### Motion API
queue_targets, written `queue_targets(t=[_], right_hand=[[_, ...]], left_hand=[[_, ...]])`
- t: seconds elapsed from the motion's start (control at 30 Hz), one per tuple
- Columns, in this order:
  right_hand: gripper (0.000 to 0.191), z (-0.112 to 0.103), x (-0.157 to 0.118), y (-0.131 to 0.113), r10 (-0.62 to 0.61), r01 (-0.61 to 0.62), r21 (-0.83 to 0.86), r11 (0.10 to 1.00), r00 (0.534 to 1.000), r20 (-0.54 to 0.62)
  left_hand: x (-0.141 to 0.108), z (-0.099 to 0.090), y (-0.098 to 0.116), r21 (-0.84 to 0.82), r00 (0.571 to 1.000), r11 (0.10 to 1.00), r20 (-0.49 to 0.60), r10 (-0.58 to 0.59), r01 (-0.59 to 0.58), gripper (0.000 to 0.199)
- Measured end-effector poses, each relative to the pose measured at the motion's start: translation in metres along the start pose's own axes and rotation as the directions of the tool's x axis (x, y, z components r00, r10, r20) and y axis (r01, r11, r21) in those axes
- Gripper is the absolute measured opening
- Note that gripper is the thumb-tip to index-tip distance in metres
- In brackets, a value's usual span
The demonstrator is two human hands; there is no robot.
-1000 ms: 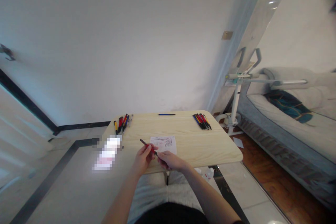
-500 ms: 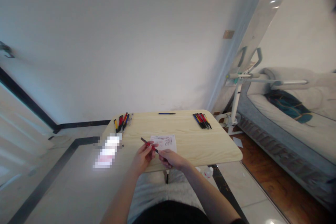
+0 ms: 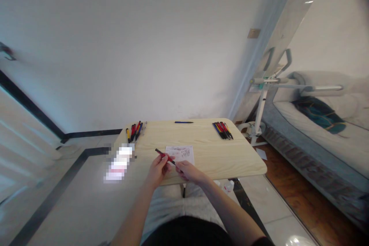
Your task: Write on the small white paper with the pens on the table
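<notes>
A red and black pen [image 3: 163, 154] slants between my two hands over the near part of the table. My left hand [image 3: 158, 170] is closed on its red barrel. At the pen's lower dark end, the fingers of my right hand [image 3: 186, 170] are pinched together round the tip. Just beyond them a printed sheet of paper [image 3: 184, 153] lies flat, partly covered by my hands. A blue pen [image 3: 183, 122] rests alone along the table's far edge.
On the wooden table [image 3: 225, 157], several red, blue and yellow pens [image 3: 135, 131] lie at the far left. Another row of pens [image 3: 223, 130] is at the far right. A blurred-out bright patch [image 3: 119, 163] covers the left edge. A wall [image 3: 144, 46] stands behind.
The view has tilted slightly, so the table sits a little higher in it. Both hands keep hold of the pen, with hardly any movement.
</notes>
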State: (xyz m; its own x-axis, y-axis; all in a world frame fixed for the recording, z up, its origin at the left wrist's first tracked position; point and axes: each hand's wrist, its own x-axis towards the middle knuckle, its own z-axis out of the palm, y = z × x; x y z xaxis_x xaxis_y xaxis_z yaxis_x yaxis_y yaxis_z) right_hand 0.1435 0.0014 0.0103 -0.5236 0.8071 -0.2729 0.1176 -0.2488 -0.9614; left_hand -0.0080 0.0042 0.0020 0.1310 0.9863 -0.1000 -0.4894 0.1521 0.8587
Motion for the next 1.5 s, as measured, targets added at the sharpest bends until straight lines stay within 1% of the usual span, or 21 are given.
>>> queue_targets(t=[0.17, 0.27, 0.4, 0.47, 0.57, 0.67, 0.73, 0.83, 1.0, 1.1, 1.2, 1.33, 1.43, 1.5], right_hand=[[0.035, 0.003, 0.002, 0.003, -0.042, 0.029, -0.145, 0.989, 0.995, -0.086], [0.036, 0.005, 0.003, 0.005, -0.093, 0.064, -0.217, 0.974, 0.987, -0.128], [0.036, 0.008, 0.0, 0.006, -0.169, 0.112, -0.306, 0.946, 0.971, -0.168], [0.036, 0.009, -0.001, 0.006, -0.23, 0.145, -0.396, 0.907, 0.957, -0.176], [0.035, 0.01, -0.004, 0.006, -0.309, 0.166, -0.556, 0.815, 0.935, -0.173], [0.033, 0.01, -0.005, 0.007, -0.365, 0.166, -0.658, 0.734, 0.914, -0.177], [0.032, 0.01, -0.005, 0.007, -0.39, 0.16, -0.7, 0.696, 0.903, -0.181], [0.032, 0.007, -0.004, 0.005, -0.39, 0.162, -0.721, 0.674, 0.907, -0.161], [0.035, -0.003, -0.006, -0.004, -0.423, 0.259, -0.7, 0.665, 0.904, -0.067], [0.037, -0.008, -0.008, -0.007, -0.434, 0.29, -0.692, 0.661, 0.9, -0.037], [0.035, -0.009, -0.007, -0.005, -0.446, 0.305, -0.7, 0.645, 0.895, -0.021], [0.034, -0.006, -0.007, 0.004, -0.441, 0.302, -0.69, 0.657, 0.897, -0.027], [0.036, -0.004, -0.008, 0.008, -0.42, 0.26, -0.698, 0.667, 0.905, -0.064], [0.036, -0.002, -0.01, 0.009, -0.415, 0.241, -0.717, 0.654, 0.907, -0.074]], left_hand=[[-0.002, 0.003, 0.0, 0.105, 0.997, 0.994, -0.078, 0.004, 0.004, 0.036], [-0.003, 0.003, 0.0, 0.148, 0.996, 0.989, -0.09, 0.03, -0.016, 0.035], [-0.005, 0.002, -0.001, 0.166, 0.993, 0.986, -0.108, 0.043, -0.025, 0.035], [-0.007, 0.002, -0.001, 0.166, 0.993, 0.986, -0.115, 0.041, -0.021, 0.035], [-0.008, 0.003, -0.002, 0.162, 0.991, 0.986, -0.126, 0.042, -0.021, 0.036], [-0.009, 0.004, -0.002, 0.171, 0.988, 0.985, -0.147, 0.053, -0.028, 0.036], [-0.008, 0.005, -0.003, 0.18, 0.985, 0.983, -0.16, 0.064, -0.035, 0.036], [-0.006, 0.006, -0.002, 0.19, 0.986, 0.981, -0.152, 0.063, -0.033, 0.036], [-0.002, 0.009, 0.0, 0.184, 0.986, 0.982, -0.151, 0.068, -0.039, 0.037], [0.0, 0.013, -0.003, 0.192, 0.99, 0.98, -0.123, 0.069, -0.044, 0.036], [0.001, 0.015, -0.007, 0.238, 0.992, 0.971, -0.106, 0.063, -0.036, 0.037], [0.001, 0.014, -0.01, 0.307, 0.99, 0.951, -0.122, 0.073, -0.032, 0.041], [0.001, 0.013, -0.009, 0.332, 0.989, 0.943, -0.139, 0.049, 0.0, 0.043], [0.001, 0.014, -0.009, 0.348, 0.991, 0.938, -0.131, 0.032, 0.016, 0.043]])
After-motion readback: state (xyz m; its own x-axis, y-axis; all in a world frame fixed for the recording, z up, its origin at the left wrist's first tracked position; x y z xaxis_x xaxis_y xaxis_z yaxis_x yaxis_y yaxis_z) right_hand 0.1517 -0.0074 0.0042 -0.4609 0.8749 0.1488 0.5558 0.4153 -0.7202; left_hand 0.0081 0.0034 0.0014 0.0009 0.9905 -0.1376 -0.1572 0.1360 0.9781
